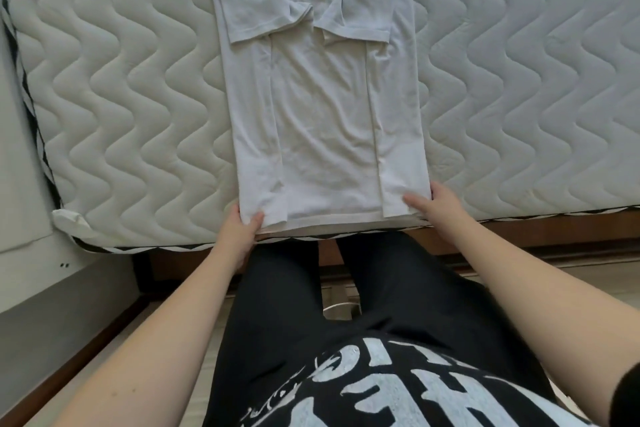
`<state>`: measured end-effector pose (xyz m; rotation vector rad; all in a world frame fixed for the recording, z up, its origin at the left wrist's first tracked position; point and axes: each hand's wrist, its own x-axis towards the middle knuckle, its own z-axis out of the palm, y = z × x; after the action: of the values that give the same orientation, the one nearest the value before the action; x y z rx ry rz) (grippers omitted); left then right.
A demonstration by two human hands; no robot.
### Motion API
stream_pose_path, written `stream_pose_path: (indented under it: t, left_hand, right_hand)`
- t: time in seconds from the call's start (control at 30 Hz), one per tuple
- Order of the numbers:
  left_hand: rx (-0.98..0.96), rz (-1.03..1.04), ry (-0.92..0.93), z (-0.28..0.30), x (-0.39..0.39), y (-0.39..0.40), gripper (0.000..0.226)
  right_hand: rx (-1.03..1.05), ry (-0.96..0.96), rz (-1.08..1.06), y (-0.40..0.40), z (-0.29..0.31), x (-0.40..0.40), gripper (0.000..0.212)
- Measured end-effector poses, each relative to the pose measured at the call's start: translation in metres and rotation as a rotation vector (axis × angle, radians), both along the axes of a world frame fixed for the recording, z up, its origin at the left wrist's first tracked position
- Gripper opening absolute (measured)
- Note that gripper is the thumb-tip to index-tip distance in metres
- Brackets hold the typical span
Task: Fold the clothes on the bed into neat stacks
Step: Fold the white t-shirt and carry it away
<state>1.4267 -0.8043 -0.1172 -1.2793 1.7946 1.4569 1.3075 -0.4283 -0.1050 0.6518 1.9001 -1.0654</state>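
White t-shirt point(322, 107) lies on the quilted mattress point(138, 107), long axis running away from the person; left hand point(242, 229) and right hand point(433, 208) pinch its near hem corners

A quilted mattress point(138, 97) with a wavy stitched pattern fills the upper part of the view, stretching out ahead of the fingers and well off to both sides of them. Its near edge point(173, 248) carries a dark and white zigzag trim, running just below the fingers. Under that edge a brown wooden bed frame point(519, 229) shows, to the right of and below the fingers. Left of the fingers stands a pale wall or panel point(20, 184) with a grey lower part. Light wood-look flooring point(194, 374) lies below, lit softly and evenly.
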Motion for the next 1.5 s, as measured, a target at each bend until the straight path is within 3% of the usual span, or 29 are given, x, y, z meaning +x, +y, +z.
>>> stream_pose_path:
  t: [0.1,0.2,0.27,0.33,0.43,0.5,0.6,0.7,0.8,0.93,1.07,1.17,1.3,1.37,1.5]
  left_hand:
    - [-0.061,0.153,-0.01,0.011,0.009,0.009,0.032]
    - [-0.157,0.186,-0.039,0.021,0.013,0.016,0.039]
    - [-0.203,0.198,0.04,0.029,0.013,0.019,0.035]
    - [-0.232,0.098,0.137,0.038,0.011,0.02,0.025]
    - [-0.23,-0.179,0.137,0.045,0.012,0.013,0.016]
    - [-0.201,-0.359,0.088,0.049,0.014,0.006,0.014]
    - [-0.255,-0.62,0.073,0.052,0.016,-0.003,0.043]
    - [-0.366,-0.648,0.107,0.058,0.015,-0.002,0.044]
    - [-0.511,-0.638,0.168,0.067,0.006,0.003,0.027]
    - [-0.792,-0.868,0.34,0.077,-0.004,0.005,0.013]
    - [-0.668,-1.201,0.604,0.089,-0.015,-0.005,0.029]
    - [-0.603,-1.291,0.505,0.107,-0.02,-0.014,0.036]
    - [-0.657,-1.254,0.454,0.132,-0.019,-0.024,0.045]
    - [-0.604,-1.275,0.434,0.142,-0.021,-0.026,0.046]
    - [-0.517,-1.254,0.362,0.16,-0.016,-0.025,0.024]
  right_hand:
    - [0.137,-0.005,-0.028,0.007,0.002,0.01,0.036]
    - [0.206,0.064,-0.032,0.003,0.012,0.011,0.038]
    - [0.196,0.149,-0.1,-0.002,0.02,0.011,0.04]
    - [0.174,0.236,-0.107,-0.006,0.029,0.012,0.031]
    - [0.165,0.266,0.138,-0.005,0.037,0.011,0.008]
    - [0.157,0.263,0.309,-0.001,0.041,0.011,0.02]
    - [0.19,0.3,0.566,-0.002,0.044,0.013,0.044]
    - [0.262,0.42,0.667,-0.011,0.046,0.019,0.046]
    - [0.36,0.571,0.706,-0.017,0.053,0.019,0.036]
    - [0.45,0.796,0.823,-0.014,0.066,0.015,0.02]
    - [0.416,0.799,0.935,-0.013,0.084,0.006,0.021]
    - [0.401,0.713,0.972,-0.014,0.105,0.0,0.022]
    - [0.368,0.822,1.13,-0.009,0.13,0.001,0.059]
    - [0.318,0.862,1.174,-0.008,0.14,0.001,0.055]
    - [0.248,0.964,1.168,-0.005,0.157,0.011,0.05]
